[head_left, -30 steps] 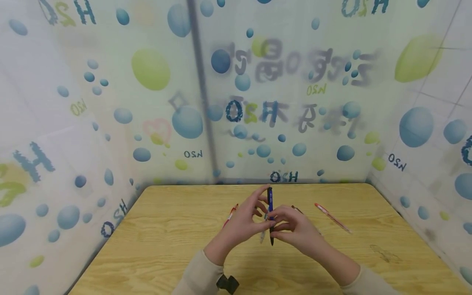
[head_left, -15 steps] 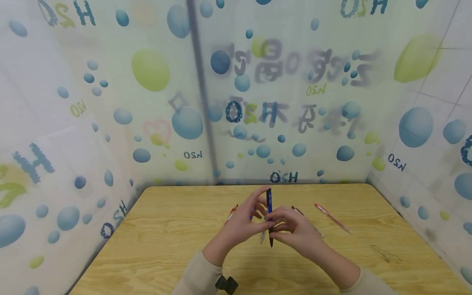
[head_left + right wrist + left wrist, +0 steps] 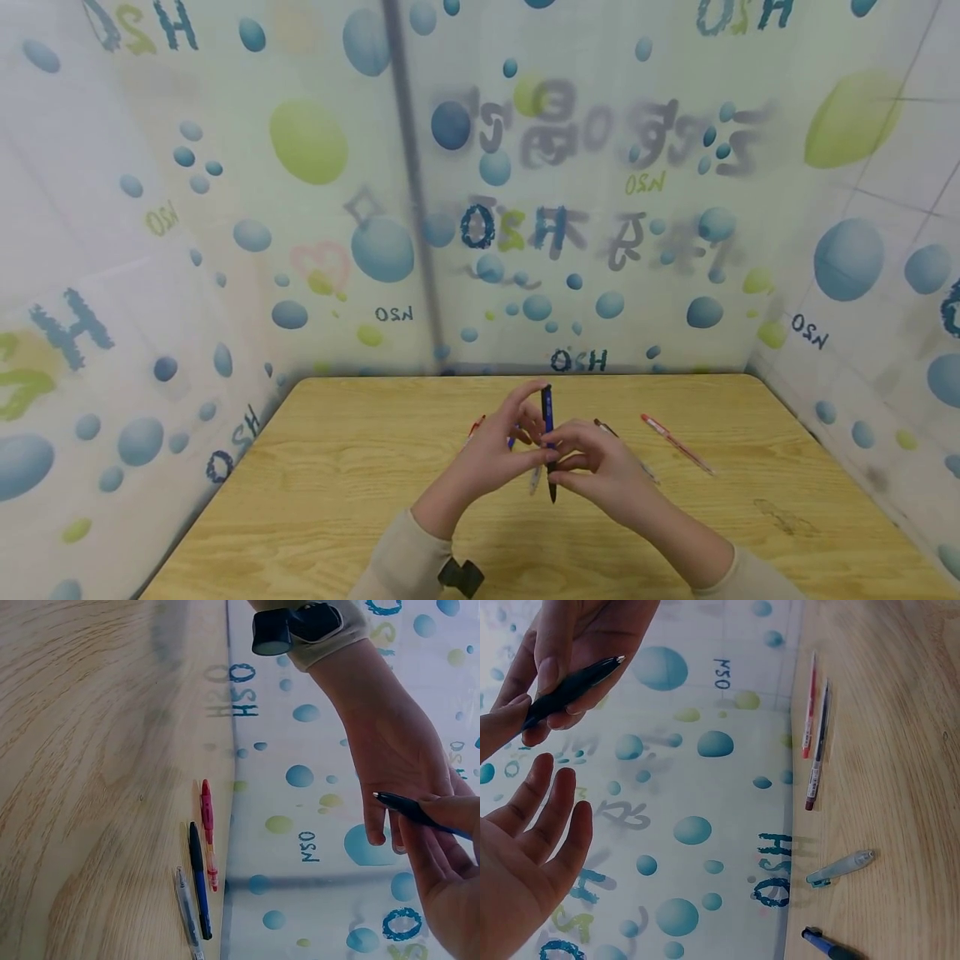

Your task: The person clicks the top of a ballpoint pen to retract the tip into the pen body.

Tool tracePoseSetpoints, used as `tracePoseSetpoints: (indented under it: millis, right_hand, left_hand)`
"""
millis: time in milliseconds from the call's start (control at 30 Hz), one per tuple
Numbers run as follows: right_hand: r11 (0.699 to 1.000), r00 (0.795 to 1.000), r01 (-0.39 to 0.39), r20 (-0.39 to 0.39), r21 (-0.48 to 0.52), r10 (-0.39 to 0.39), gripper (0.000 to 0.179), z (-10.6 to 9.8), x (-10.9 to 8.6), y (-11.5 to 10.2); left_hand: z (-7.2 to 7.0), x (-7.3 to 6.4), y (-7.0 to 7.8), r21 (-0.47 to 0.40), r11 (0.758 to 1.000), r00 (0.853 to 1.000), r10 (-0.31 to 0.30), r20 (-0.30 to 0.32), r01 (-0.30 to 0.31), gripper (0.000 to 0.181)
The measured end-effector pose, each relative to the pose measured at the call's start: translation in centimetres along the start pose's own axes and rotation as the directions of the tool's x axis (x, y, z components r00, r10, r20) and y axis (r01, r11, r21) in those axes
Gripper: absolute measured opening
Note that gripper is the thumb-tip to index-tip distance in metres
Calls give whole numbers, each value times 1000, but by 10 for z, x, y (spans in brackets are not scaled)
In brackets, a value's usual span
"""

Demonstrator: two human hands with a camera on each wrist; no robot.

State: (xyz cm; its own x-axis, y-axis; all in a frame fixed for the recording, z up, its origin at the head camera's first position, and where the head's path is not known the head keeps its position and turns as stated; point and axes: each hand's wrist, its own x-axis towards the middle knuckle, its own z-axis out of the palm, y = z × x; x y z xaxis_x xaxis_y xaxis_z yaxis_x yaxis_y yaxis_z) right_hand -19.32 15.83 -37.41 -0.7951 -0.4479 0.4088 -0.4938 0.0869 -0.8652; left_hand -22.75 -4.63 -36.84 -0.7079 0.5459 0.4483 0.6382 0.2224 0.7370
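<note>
A dark blue ballpoint pen (image 3: 548,408) stands nearly upright above the table between both hands, tip downward. My left hand (image 3: 495,446) holds it with the index fingertip on its top end and the thumb against its middle. The other left fingers are spread apart, as the left wrist view shows on the left hand (image 3: 525,862). From the right, my right hand (image 3: 603,471) pinches the pen's lower half between thumb and fingers. In the right wrist view the metal point of the pen (image 3: 412,810) sticks out past the right hand (image 3: 454,892).
Several pens lie on the wooden table (image 3: 337,483): a red pen (image 3: 678,443) at right, a dark-ended pen (image 3: 819,750) beside it, a clear pen (image 3: 841,866), a blue pen (image 3: 199,881) and another red pen (image 3: 208,825). A bubble-patterned curtain (image 3: 300,250) surrounds the table.
The hands keep their hold on the pen, which has shifted very slightly left and down in the head view. The pens on the table have stayed put.
</note>
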Motion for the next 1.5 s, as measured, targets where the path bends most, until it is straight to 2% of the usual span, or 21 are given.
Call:
tracePoseSetpoints:
  millis: [467,667,900,1100,1367,1500]
  right_hand:
    - [999,999,-32,-17,-13,31,34,1,1,-3]
    - [998,998,-61,-29,-6,60,35,2,2,-3]
    - [997,996,-81,-40,-16,80,35,3,2,-2]
    - [993,993,-111,-35,-27,110,34,2,1,-2]
    - [995,995,-97,-27,-6,96,35,1,0,0]
    - [996,995,-92,-27,-15,92,35,1,0,1]
  left_hand:
    - [1,2,-1,-20,1000,1000,9,-7,-9,78]
    - [0,3,-2,-37,999,1000,18,18,-18,76]
    - [0,5,-1,-43,999,999,-10,37,11,73]
    - [2,4,-1,-44,998,998,-51,27,52,71]
    - [3,3,-4,-39,999,1000,-1,9,2,72]
    - [3,3,-4,-34,999,1000,-4,17,4,73]
